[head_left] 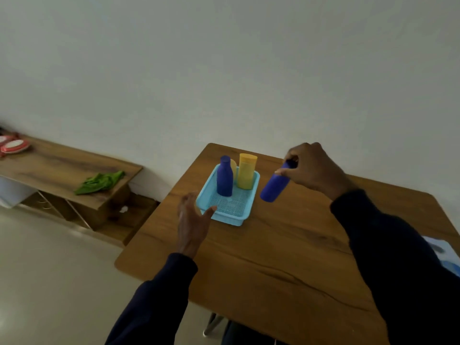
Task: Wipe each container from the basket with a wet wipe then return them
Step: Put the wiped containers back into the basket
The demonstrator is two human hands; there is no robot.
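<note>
**While one bottle hangs in the air: risks, then materials**

While the right hand [311, 168] pinches the dark blue plastic bottle [273, 186] at its neck, the body hangs tilted over the wooden table [273, 257], just right of the light blue plastic mesh basket [224, 219] and outside it.

The left hand [193, 220] is spread with straight fingers and holds nothing. Its thumb is at the basket's near left corner; contact cannot be judged.

No wipe is visible in either hand. A pale object [445, 252] at the right edge of the table may be the pack; unclear.

Risks (judgement):
- A fingertip grip this high leaves the bottle free to swing. Smooth plastic plus a wet wipe could let it slip onto the table.
- The basket looks light. A nudge from the left thumb could slide it.
- A second dark blue bottle [224, 178] and a tall yellow capped container [246, 174] stand upright and close together. Returning the bottle carelessly could topple them.

Materials: the bottles are matte, rounded and rigid. The basket has a perforated floor and sloped walls. The table has a smooth wood-grain top with rounded corners.
</note>
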